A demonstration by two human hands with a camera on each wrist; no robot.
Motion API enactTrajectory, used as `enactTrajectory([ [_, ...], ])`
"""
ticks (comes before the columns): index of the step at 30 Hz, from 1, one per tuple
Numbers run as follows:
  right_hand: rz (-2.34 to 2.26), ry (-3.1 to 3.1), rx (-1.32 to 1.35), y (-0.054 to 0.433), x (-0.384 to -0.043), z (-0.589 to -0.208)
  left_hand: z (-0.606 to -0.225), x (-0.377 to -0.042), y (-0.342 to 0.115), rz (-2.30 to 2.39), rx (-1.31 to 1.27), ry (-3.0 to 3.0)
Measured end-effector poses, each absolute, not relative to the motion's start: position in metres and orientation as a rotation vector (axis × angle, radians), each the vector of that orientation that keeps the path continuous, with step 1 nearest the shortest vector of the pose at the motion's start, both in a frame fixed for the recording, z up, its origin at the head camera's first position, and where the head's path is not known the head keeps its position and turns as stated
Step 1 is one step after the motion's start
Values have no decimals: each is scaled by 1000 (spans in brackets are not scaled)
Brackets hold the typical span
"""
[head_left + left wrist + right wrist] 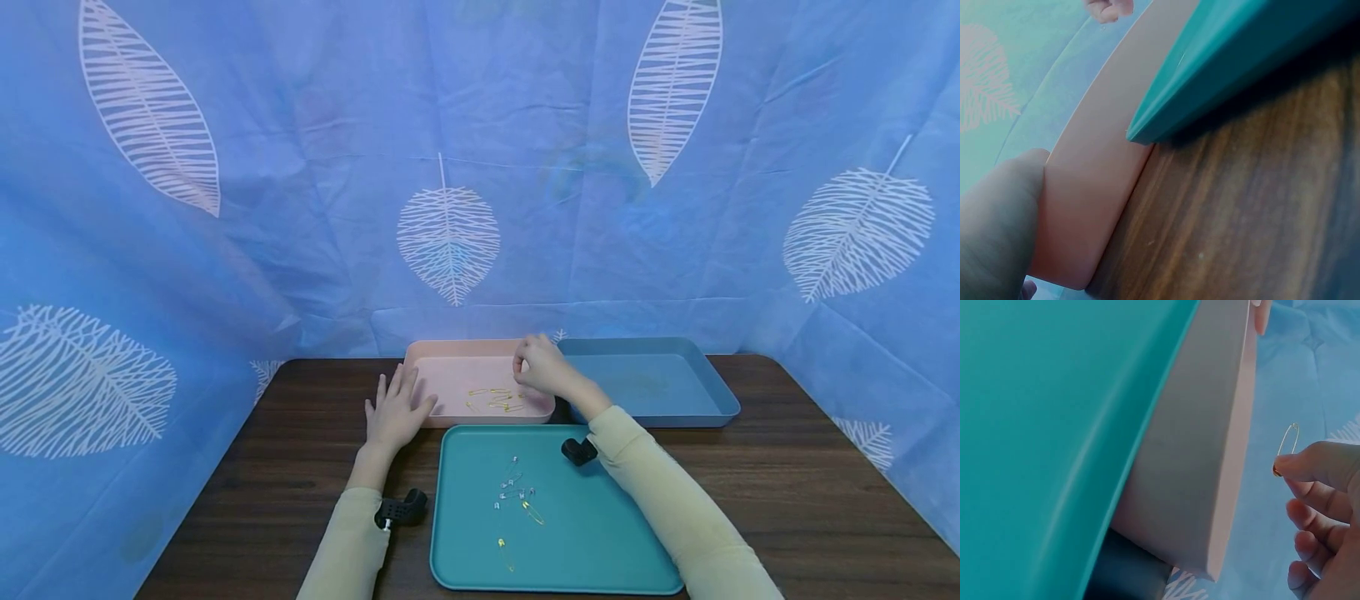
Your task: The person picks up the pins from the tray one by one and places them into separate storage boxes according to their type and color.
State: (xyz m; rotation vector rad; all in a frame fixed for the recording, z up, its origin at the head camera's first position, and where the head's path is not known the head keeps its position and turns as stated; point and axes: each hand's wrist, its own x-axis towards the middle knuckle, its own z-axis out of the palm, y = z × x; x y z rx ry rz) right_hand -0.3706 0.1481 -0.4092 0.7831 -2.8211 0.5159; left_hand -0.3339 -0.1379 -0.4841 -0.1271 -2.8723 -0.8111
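Between the thumb and forefinger of my right hand a gold safety pin is pinched, its loop pointing up in the right wrist view. That hand is above the right part of the pink tray, where several gold safety pins lie. My left hand is at the pink tray's left front corner, fingers spread; its thumb is against the tray's wall. In front, the teal tray bears several silver safety pins and two gold ones, one near the silver group and one closer to me.
A blue tray stands at the back right beside the pink one. The trays are on a dark wooden table. Behind it hangs a blue cloth with white leaf prints. Each wrist wears a black camera.
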Motion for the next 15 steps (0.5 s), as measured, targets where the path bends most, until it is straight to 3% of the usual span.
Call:
enactTrajectory([
  [15, 386, -2887, 670, 134, -391, -413, -487, -337, -139, -813, -130, -2860],
])
